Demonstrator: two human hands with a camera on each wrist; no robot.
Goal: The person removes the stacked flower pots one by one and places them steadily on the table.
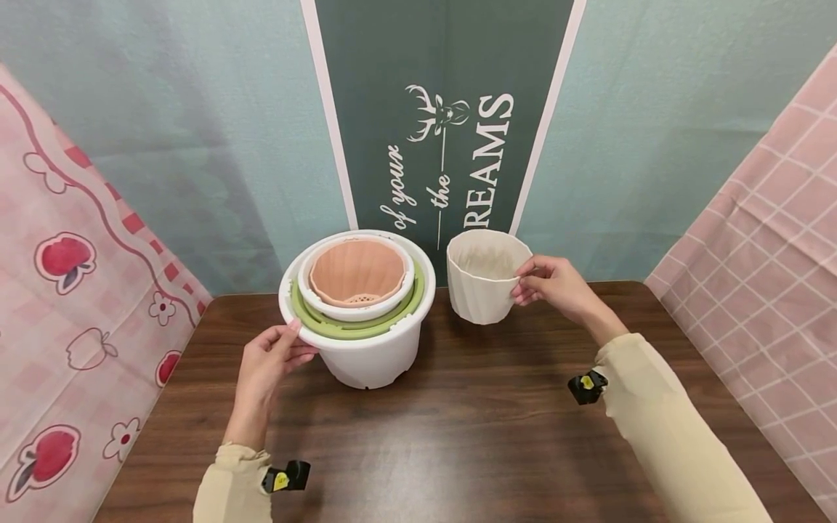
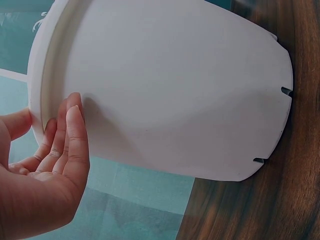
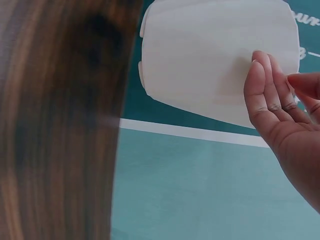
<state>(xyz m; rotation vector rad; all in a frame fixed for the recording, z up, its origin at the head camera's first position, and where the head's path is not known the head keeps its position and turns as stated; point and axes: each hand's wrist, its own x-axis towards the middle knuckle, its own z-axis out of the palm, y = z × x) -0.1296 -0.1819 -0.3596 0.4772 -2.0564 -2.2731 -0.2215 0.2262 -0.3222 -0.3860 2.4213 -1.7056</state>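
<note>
A large white flower pot [image 1: 375,361] stands on the table at the left of centre. Nested inside it are a green pot [image 1: 356,330], a smaller white pot [image 1: 346,312] and a peach pot [image 1: 356,269] with a perforated bottom. My left hand [image 1: 267,367] pinches the large pot's rim, thumb on the outer edge and fingers beneath, as the left wrist view shows too. To the right, my right hand [image 1: 556,287] pinches the rim of a cream fluted pot [image 1: 480,296]. In the right wrist view, a gap shows between that pot's [image 3: 210,55] base and the table.
The brown wooden table [image 1: 451,428] ends at a teal cloth backdrop [image 1: 261,145] with a dark lettered panel [image 1: 386,87]. Pink patterned cloths hang along the left [image 1: 72,341] and right [image 1: 765,276] sides. Small black devices sit at both wrists.
</note>
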